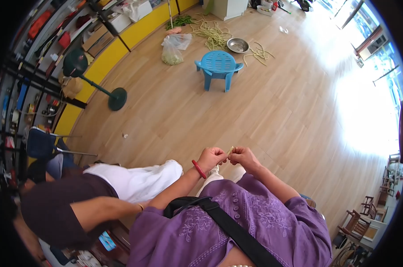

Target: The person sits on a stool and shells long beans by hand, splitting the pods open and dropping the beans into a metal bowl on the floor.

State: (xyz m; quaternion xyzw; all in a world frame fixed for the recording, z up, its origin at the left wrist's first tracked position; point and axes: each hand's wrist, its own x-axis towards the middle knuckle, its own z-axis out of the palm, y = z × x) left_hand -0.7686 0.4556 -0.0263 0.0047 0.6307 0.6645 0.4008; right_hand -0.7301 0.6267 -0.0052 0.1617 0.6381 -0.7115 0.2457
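Note:
My left hand, with a red bangle at the wrist, is held in front of my lap with its fingers pinched together. Beside it, my right hand is closed in a pinch as well. Between the fingertips of both shows a short pale green piece of long bean. Most of the piece is hidden by the fingers. Both hands are above the wooden floor, close to my knees.
Ahead stands a blue plastic stool. Behind it lie long beans, a metal basin and a plastic bag. A green fan stands left. Another person sits close on my left. Small wooden chairs are at right.

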